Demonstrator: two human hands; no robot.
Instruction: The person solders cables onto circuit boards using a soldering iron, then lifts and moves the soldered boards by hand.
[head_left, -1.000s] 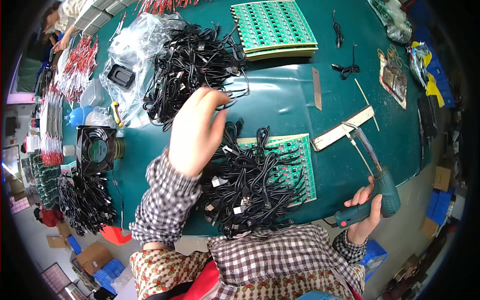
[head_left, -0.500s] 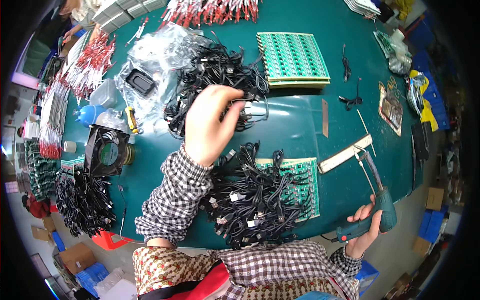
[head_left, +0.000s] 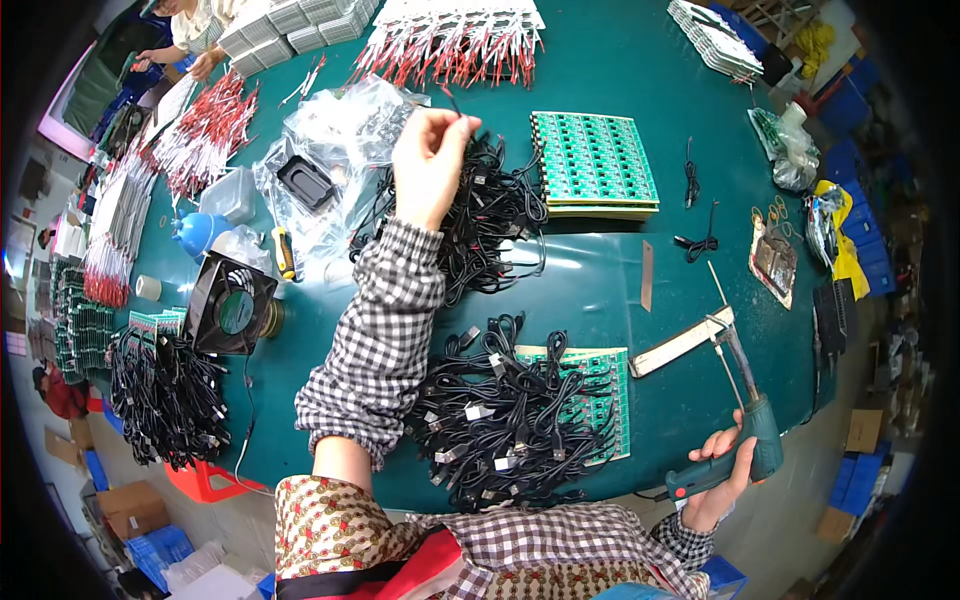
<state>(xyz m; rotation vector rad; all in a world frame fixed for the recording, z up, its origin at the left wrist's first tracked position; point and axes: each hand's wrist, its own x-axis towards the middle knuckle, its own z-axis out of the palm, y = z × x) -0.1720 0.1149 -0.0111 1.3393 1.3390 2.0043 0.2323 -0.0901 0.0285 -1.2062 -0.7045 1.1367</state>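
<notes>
My left hand (head_left: 432, 165) is closed in a pinch over the far edge of a heap of black USB cables (head_left: 490, 225). A thin black cable end (head_left: 455, 101) with a reddish tip sticks up from between thumb and forefinger. My right hand (head_left: 722, 470) is wrapped around the grip of a green soldering gun (head_left: 767, 440). Its metal tip rests at the end of a pale flat bar (head_left: 682, 342). Nearer me, bundled USB cables (head_left: 500, 410) lie across a green circuit board panel (head_left: 610, 400), covering much of it.
A stack of green circuit board panels (head_left: 597, 160) sits at the back. Left are plastic bags (head_left: 340, 130) with a black tray (head_left: 305, 182), a small fan (head_left: 232, 305) and a screwdriver (head_left: 285, 254). Red-and-white wires (head_left: 450, 45) line the far edge. Another person's hands (head_left: 205, 65) show far left.
My left hand has moved farther away over the cable heap, and a cable end now shows in its pinch. The right hand still grips the soldering gun. The whole view has shifted slightly.
</notes>
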